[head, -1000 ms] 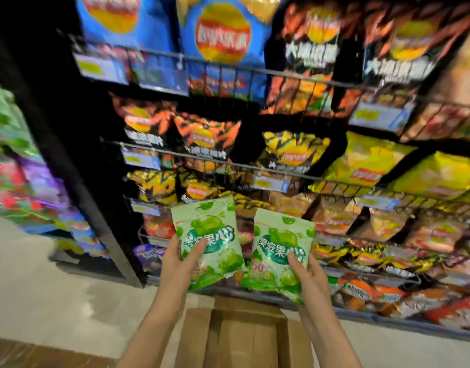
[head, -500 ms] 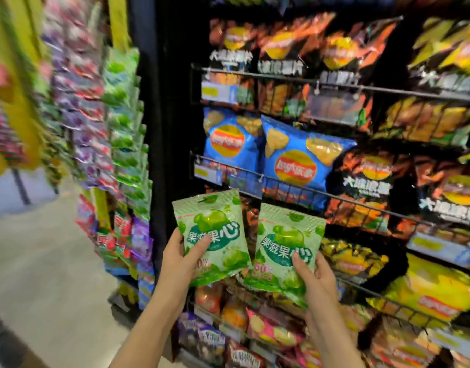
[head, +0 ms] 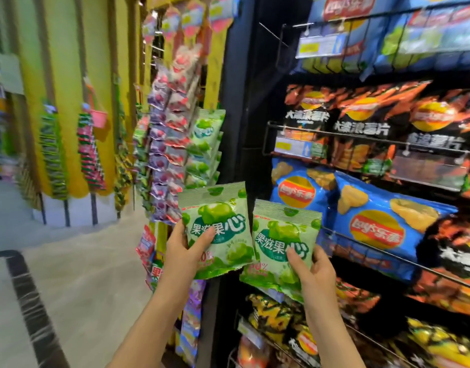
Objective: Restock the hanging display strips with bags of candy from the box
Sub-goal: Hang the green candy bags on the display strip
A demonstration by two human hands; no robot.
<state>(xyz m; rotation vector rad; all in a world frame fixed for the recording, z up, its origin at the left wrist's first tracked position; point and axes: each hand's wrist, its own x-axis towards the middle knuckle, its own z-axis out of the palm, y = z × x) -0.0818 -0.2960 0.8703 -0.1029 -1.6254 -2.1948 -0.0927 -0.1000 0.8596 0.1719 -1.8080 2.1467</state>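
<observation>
Your left hand [head: 182,251] pinches one green candy bag [head: 218,229]. Your right hand [head: 314,269] grips another green bag [head: 281,244], beside the hanging strips [head: 172,134].

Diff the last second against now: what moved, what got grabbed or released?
The view swung left and up: the cardboard box dropped out of frame, and the hanging strips with matching green bags came into view. Nothing grabbed or released. The left hand and right hand each keep one green candy bag, upright, side by side.

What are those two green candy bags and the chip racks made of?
Green candy bags: probably thin plastic film, fairly matte, with a ribbed sealed top edge and wrinkles. Chip racks: apparently thin metal wire, since the dark bars are slim and straight.
</observation>
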